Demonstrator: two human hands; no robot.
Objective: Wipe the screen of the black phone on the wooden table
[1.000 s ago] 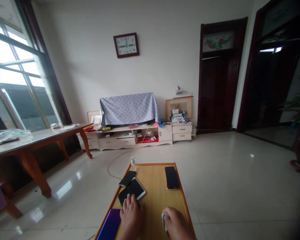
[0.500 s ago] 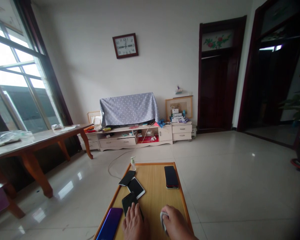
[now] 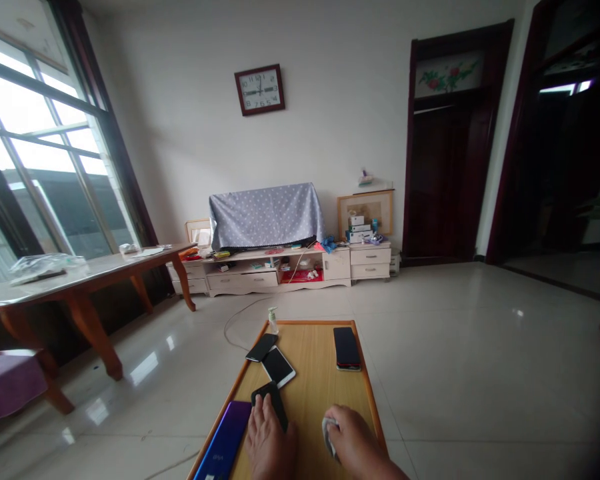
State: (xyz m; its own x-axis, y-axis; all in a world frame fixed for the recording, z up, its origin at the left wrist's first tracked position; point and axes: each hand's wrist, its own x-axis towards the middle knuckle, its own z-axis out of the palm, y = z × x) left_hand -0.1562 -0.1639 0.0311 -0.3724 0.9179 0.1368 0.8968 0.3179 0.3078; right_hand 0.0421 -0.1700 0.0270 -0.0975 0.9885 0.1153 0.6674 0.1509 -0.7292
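My left hand lies with its fingers stretched out over a dark phone on the small wooden table. In my right hand is a bunched whitish-grey cloth, held close to the tabletop. Left of my left hand lies a blue-purple phone, near the table's edge. Beyond the dark phone are a white-framed phone and a black phone, their ends close together. A small stack of phones sits at the far right corner.
A pump bottle stands at the table's far left corner. Further off are a low white cabinet with a cloth-covered object on it. To the left stands a larger wooden table with plastic wrapping.
The view has shifted slightly, so the room appears further right. My left hand stays over the dark phone, and my right hand still grips the cloth in nearly the same place.
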